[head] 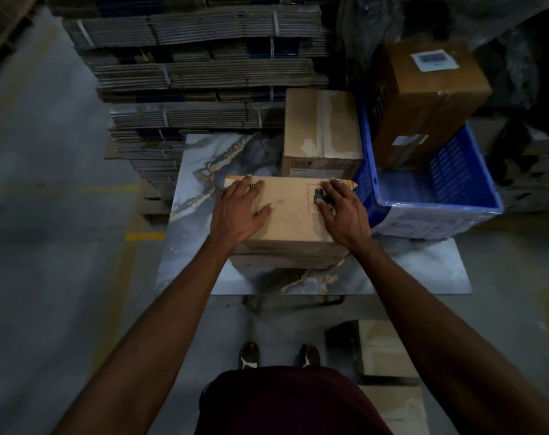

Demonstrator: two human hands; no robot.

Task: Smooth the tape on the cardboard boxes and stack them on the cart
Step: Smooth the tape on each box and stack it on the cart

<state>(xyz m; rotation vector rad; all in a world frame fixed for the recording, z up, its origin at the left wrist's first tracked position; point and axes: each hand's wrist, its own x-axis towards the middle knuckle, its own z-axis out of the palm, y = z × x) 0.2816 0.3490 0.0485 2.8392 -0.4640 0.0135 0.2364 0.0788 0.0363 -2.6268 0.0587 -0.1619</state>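
Note:
A brown cardboard box (293, 218) lies on the marble-patterned table (201, 196) in front of me. My left hand (238, 211) rests flat on the left part of its top, fingers spread. On the right part lies my right hand (342, 211), fingers spread, with a small dark object (318, 195) under or beside its fingers next to a red dashed rectangle. Brown tape (345, 182) shows along the box's far edge. A second taped box (322, 130) stands behind it on the table.
A blue plastic crate (436, 196) with a large labelled box (430, 95) leaning in it sits at the table's right. Bundles of flattened cardboard (191, 73) are stacked behind. More boxes (383, 350) stand on the floor by my right foot.

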